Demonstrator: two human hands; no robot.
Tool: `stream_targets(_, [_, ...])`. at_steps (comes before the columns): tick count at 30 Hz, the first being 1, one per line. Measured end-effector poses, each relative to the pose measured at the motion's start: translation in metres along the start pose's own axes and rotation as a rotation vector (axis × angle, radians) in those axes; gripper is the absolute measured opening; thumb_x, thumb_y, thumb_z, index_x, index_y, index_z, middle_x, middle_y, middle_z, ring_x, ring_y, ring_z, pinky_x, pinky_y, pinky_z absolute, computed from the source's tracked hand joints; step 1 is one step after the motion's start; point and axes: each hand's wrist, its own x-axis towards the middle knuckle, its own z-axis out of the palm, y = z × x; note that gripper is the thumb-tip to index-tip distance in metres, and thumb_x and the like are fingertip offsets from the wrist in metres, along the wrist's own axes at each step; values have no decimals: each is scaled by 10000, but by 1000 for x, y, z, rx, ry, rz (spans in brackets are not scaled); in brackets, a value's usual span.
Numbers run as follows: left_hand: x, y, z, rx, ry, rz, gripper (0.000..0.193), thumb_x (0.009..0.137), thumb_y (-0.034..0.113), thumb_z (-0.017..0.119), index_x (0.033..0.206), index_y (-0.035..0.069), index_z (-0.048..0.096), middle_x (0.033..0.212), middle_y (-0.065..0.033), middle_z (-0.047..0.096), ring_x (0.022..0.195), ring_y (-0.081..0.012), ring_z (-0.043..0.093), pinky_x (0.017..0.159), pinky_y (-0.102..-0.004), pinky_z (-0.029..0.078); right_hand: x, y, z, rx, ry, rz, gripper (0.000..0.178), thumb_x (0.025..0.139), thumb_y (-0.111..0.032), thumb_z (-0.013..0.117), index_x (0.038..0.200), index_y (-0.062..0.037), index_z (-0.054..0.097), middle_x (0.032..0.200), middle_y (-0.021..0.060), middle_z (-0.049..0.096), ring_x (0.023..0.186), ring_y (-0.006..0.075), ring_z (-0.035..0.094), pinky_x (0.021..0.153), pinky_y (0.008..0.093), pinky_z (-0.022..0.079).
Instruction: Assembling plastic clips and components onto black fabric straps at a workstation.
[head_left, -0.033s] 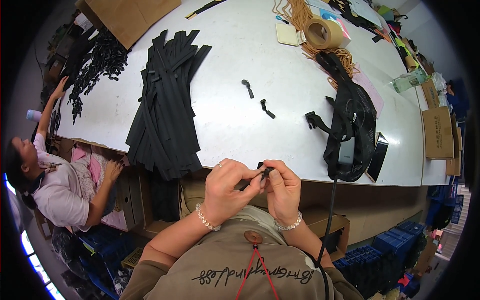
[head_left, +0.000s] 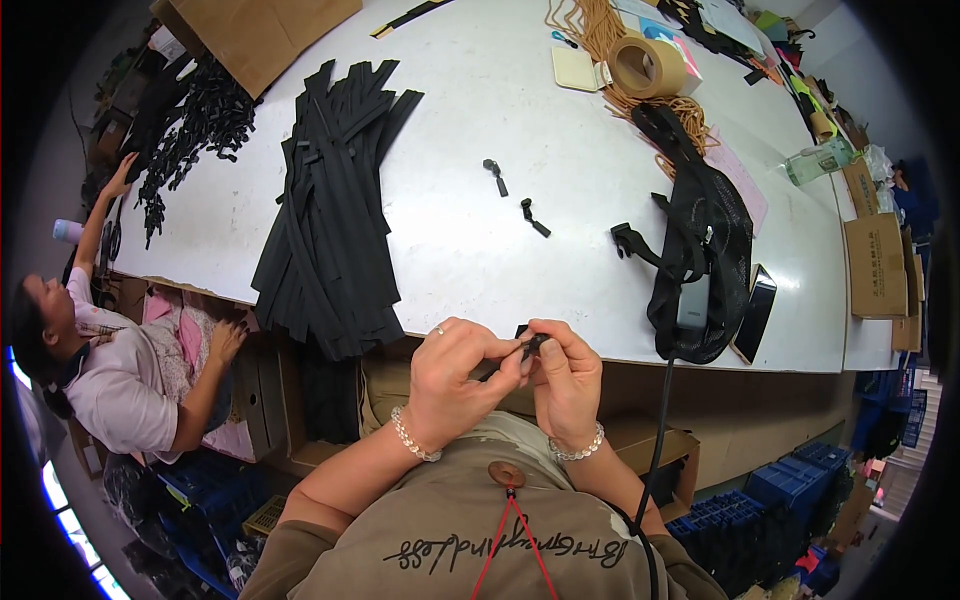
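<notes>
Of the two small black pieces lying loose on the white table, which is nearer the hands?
The lower-right piece: it lies closer to the left hand and right hand; the upper-left piece is farther away.

Upper garment: olive-brown, short-sleeved T-shirt [head_left: 400, 510] with black script lettering [head_left: 460, 552] across the front. Neckwear: red cord [head_left: 492, 545] with a small dark bead [head_left: 510, 492] and a round brown pendant [head_left: 506, 474]. Left wrist: clear beaded bracelet [head_left: 408, 441]. Right wrist: similar clear bracelet [head_left: 578, 455]. Left grip [head_left: 465, 370]: slim metallic ring [head_left: 440, 329]. Black cable [head_left: 650, 560] along the T-shirt's right side.
</notes>
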Motion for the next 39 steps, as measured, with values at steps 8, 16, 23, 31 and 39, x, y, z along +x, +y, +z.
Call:
stream_targets(8, [0, 1, 1, 45, 31, 29, 160, 620, 17, 730, 705, 70, 606, 624, -16, 562, 570, -164, 539, 539, -279, 403, 0, 1, 2, 20, 17, 7, 194, 926, -55, 482, 1064, 32, 586, 914, 68, 595, 709, 95, 540, 611, 235, 472])
stream_targets(16, [0, -1, 1, 45, 49, 39, 162, 600, -27, 726, 718, 45, 641, 612, -31, 565, 547, -160, 528, 506, -255, 396, -2, 4, 2, -3, 24, -42, 192, 921, -41, 481, 1061, 39, 586, 935, 79, 588, 722, 106, 548, 624, 232, 476])
stream_targets(23, [-1, -1, 1, 56, 31, 64, 167, 593, -25, 724, 708, 58, 636, 626, -29, 578, 547, -155, 535, 513, -252, 399, -1, 5, 1, -86, 43, -69, 179, 913, -31, 495, 1041, 33, 603, 947, 82, 591, 724, 104, 552, 630, 225, 474])
stream_targets(31, [-1, 0, 1, 53, 11, 23, 163, 604, -1, 719, 696, 80, 612, 604, -10, 549, 562, -161, 535, 542, -272, 406, -1, 4, -2, -117, 20, -74, 182, 909, -14, 491, 1040, 31, 609, 960, 83, 588, 731, 103, 556, 634, 221, 477])
stream_targets(39, [3, 2, -5, -29, -53, -27, 130, 638, -31, 696, 710, 48, 622, 637, -41, 580, 568, -164, 538, 534, -258, 406, 7, -10, -9, -334, -69, -114, 182, 893, 19, 492, 1021, 31, 621, 967, 96, 580, 699, 112, 577, 615, 224, 504])
